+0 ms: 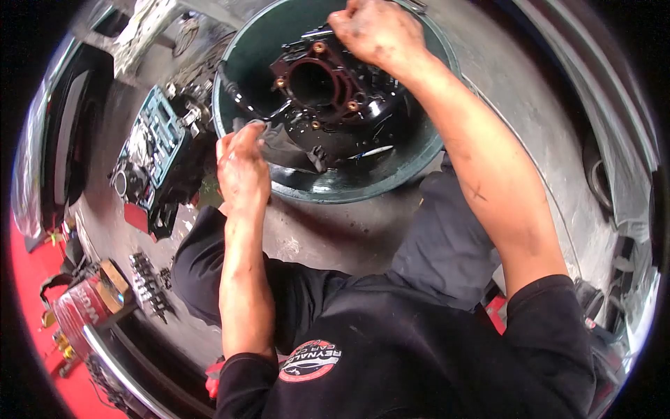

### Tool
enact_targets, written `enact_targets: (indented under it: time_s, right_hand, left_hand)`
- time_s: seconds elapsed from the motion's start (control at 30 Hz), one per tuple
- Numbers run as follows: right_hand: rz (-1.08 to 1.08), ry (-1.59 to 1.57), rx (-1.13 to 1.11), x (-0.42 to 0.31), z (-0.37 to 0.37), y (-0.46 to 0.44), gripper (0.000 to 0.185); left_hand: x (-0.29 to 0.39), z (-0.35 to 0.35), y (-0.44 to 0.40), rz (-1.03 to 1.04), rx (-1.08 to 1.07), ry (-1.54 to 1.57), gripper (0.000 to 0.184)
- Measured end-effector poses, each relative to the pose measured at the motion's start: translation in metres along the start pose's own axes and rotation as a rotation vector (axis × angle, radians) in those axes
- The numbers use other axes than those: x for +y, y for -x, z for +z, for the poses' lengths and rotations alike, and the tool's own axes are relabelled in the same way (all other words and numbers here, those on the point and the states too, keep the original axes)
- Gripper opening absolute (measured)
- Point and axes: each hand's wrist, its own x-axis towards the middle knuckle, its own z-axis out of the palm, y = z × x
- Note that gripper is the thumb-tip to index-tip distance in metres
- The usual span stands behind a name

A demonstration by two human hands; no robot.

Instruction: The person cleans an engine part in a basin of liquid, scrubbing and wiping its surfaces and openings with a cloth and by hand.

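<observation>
A dark, wet engine part (343, 78) with a round opening and brass inserts around its flange lies in a green tub (328, 196). My right hand (380, 35) is closed over the part's far right side; what its fingers grip is hidden. At the tub's left rim, my left hand (244, 164) is closed on a grey rag (289, 150) that hangs down inside the tub. A curved black piece (241, 101) leans against the inner wall just beyond my left hand. Dark liquid and a slim white-and-blue object (375, 151) show near the tub's front.
An open teal tool case (162, 133) with sockets stands left of the tub, beside metal parts. A camshaft-like metal part (149, 286) lies on the floor near a red box (87, 314). A thin cable (520, 140) runs along the right.
</observation>
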Motion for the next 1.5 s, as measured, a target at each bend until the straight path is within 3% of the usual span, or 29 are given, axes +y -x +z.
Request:
enact_targets:
  time_s: [0.1, 0.2, 0.33, 0.4, 0.43, 0.53, 0.63, 0.73, 0.87, 0.9, 1.03, 1.07, 1.13, 1.17, 1.33, 1.5]
  right_hand:
    - [-0.063, -0.007, 0.013, 0.007, 0.002, -0.002, 0.038]
    - [-0.226, 0.034, 0.158, 0.025, 0.027, -0.007, 0.042]
    - [-0.199, 0.0, 0.125, 0.022, 0.021, 0.0, 0.039]
    - [-0.163, 0.011, 0.151, 0.017, 0.027, 0.001, 0.037]
    - [-0.169, -0.004, 0.111, 0.015, 0.025, 0.003, 0.036]
    - [-0.209, 0.008, 0.066, 0.009, 0.024, 0.013, 0.029]
    - [-0.212, 0.008, 0.072, 0.002, 0.03, 0.017, 0.024]
    - [-0.238, 0.034, 0.017, 0.001, 0.025, 0.024, 0.025]
    - [-0.233, 0.022, 0.035, -0.001, 0.03, 0.025, 0.025]
    - [-0.231, 0.023, 0.0, -0.003, 0.03, 0.025, 0.027]
    - [-0.221, 0.014, -0.043, -0.003, 0.029, 0.023, 0.03]
    - [-0.22, 0.007, -0.031, -0.003, 0.031, 0.022, 0.03]
    - [-0.23, 0.002, 0.051, 0.0, 0.034, 0.02, 0.027]
    - [-0.235, 0.0, 0.088, 0.001, 0.036, 0.02, 0.025]
    - [-0.236, 0.01, 0.162, 0.004, 0.041, 0.004, 0.03]
    - [-0.281, -0.028, -0.002, 0.013, 0.03, -0.017, 0.04]
  left_hand:
    - [0.006, -0.018, 0.0, 0.168, -0.069, -0.027, 0.03]
    - [0.014, -0.034, 0.002, 0.17, -0.113, 0.197, 0.036]
    - [0.02, -0.044, 0.008, 0.083, 0.109, 0.187, 0.034]
    - [0.019, -0.05, 0.009, 0.031, 0.162, -0.026, 0.032]
    - [0.01, -0.049, 0.011, 0.102, 0.207, -0.128, 0.03]
    - [0.002, -0.052, 0.021, 0.008, 0.157, -0.285, 0.023]
    - [-0.003, -0.037, 0.029, -0.21, 0.256, 0.45, 0.024]
    - [-0.009, -0.04, 0.034, -0.311, 0.31, 0.52, 0.027]
    - [-0.059, -0.052, 0.027, -0.689, 0.126, 1.298, 0.034]
    - [-0.063, -0.049, 0.024, -0.649, 0.056, 1.469, 0.032]
    - [-0.042, -0.026, 0.023, -0.876, 0.023, 1.508, 0.033]
    - [-0.048, -0.021, 0.031, -0.879, -0.066, 1.507, 0.028]
    - [-0.026, -0.014, 0.034, -0.902, 0.002, 1.486, 0.021]
    - [-0.011, -0.015, 0.032, -0.889, -0.002, 1.482, 0.013]
    - [0.046, -0.031, 0.028, -0.521, -0.124, 1.333, 0.01]
    - [0.095, -0.045, 0.017, -0.235, -0.114, 1.068, 0.011]
